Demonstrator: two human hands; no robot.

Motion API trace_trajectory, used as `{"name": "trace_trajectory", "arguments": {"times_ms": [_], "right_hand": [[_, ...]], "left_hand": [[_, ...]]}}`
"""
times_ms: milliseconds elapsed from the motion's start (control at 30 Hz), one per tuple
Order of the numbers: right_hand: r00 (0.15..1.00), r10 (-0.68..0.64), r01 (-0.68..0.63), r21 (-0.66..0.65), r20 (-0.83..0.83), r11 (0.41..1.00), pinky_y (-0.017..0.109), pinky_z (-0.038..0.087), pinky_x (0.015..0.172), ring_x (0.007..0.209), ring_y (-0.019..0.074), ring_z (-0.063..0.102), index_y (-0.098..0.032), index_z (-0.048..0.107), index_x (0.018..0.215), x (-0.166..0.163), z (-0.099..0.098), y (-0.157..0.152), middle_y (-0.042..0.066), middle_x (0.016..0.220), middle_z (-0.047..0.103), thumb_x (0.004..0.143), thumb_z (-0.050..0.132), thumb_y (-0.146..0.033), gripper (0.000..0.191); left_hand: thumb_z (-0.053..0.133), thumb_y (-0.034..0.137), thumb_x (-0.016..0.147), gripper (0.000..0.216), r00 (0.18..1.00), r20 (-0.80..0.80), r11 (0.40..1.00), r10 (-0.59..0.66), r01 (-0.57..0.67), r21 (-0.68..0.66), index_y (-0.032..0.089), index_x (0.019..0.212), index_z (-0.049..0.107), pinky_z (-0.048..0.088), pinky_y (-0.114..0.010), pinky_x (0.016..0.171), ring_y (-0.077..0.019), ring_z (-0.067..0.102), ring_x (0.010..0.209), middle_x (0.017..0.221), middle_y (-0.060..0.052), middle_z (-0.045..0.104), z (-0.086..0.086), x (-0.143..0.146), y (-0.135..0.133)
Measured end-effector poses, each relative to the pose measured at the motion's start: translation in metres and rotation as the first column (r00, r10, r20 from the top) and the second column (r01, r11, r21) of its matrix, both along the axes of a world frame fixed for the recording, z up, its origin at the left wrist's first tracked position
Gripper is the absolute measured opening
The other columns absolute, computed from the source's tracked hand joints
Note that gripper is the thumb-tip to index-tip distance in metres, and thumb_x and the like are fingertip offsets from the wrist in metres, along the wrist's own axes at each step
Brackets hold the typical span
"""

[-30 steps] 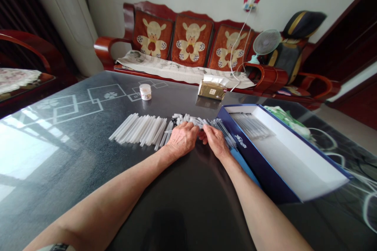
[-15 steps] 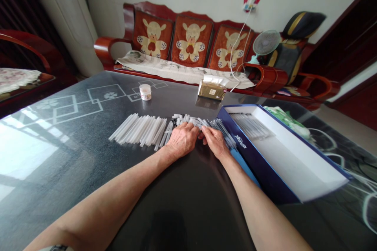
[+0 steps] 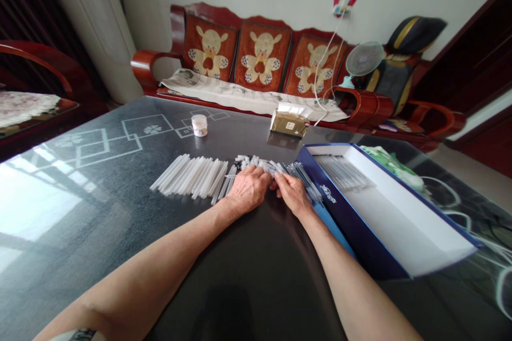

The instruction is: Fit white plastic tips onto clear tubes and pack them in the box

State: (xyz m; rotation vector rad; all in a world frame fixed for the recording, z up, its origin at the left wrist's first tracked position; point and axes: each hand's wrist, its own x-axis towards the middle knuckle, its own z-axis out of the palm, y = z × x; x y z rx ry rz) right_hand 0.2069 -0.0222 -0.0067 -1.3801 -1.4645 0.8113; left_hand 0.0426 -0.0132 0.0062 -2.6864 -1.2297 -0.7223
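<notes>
View shifted slightly left: left hand (image 3: 250, 189) grasps rod (image 3: 230, 176), right hand (image 3: 295, 193)'s grip indeterminable, box edge (image 3: 352, 213) alongside, desk (image 3: 260, 272) exposed between forearms (image 3: 172, 248).

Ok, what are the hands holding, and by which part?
The left hand appears to hold a thin rod behind its protruding left end; whether the right hand grips anything cannot be told.
</notes>
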Motion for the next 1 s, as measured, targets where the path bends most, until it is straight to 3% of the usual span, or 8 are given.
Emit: {"name": "trace_trajectory", "arguments": {"times_ms": [233, 567, 767, 1000], "right_hand": [[0.994, 0.064, -0.064, 0.001, -0.084, 0.998, 0.027, 0.043, 0.048, 0.049, 0.0124, 0.050, -0.021, 0.062, 0.084, -0.0001, 0.0051, -0.0043, 0.001, 0.067, 0.065, 0.081, 0.059, -0.041, 0.020], [1.000, 0.000, 0.000, -0.013, 0.015, 1.000, 0.029, 0.044, 0.048, 0.048, 0.0137, 0.052, -0.020, 0.060, 0.068, -0.0004, 0.0010, -0.0001, 0.004, 0.063, 0.065, 0.084, 0.051, -0.052, 0.037], [0.997, 0.061, -0.061, -0.009, -0.045, 0.998, 0.029, 0.046, 0.050, 0.051, 0.0141, 0.053, -0.021, 0.063, 0.085, 0.0010, 0.0039, -0.0030, 0.002, 0.067, 0.066, 0.082, 0.056, -0.042, 0.023], [0.998, 0.057, -0.057, 0.003, 0.035, 0.998, 0.030, 0.045, 0.054, 0.052, 0.0148, 0.054, -0.020, 0.062, 0.078, 0.0003, 0.0041, -0.0035, 0.003, 0.069, 0.066, 0.084, 0.051, -0.041, 0.025]], "left_hand": [[0.035, 0.020, 0.096, 0.028, 1.000, 0.025, 0.999, -0.007, 0.007, 0.033, 0.017, 0.088, 0.062, 0.041, -0.032, 0.079, -0.0199, 0.052, 0.078, 0.082, -0.006, 0.058, -0.0070, -0.0005, 0.0064], [0.038, 0.018, 0.095, 0.026, 0.999, 0.013, 0.998, -0.046, 0.045, 0.039, 0.015, 0.087, 0.063, 0.041, -0.032, 0.080, -0.0197, 0.051, 0.079, 0.083, -0.006, 0.058, -0.0038, -0.0009, 0.0055], [0.037, 0.020, 0.096, 0.027, 1.000, 0.014, 1.000, 0.005, -0.006, 0.022, 0.016, 0.091, 0.064, 0.041, -0.034, 0.080, -0.0205, 0.052, 0.080, 0.085, -0.007, 0.059, -0.0041, -0.0018, 0.0067], [0.039, 0.019, 0.095, 0.026, 0.999, -0.013, 0.999, -0.032, 0.032, 0.015, 0.015, 0.087, 0.064, 0.040, -0.035, 0.081, -0.0211, 0.051, 0.082, 0.084, -0.007, 0.059, -0.0028, -0.0006, 0.0059]]}}
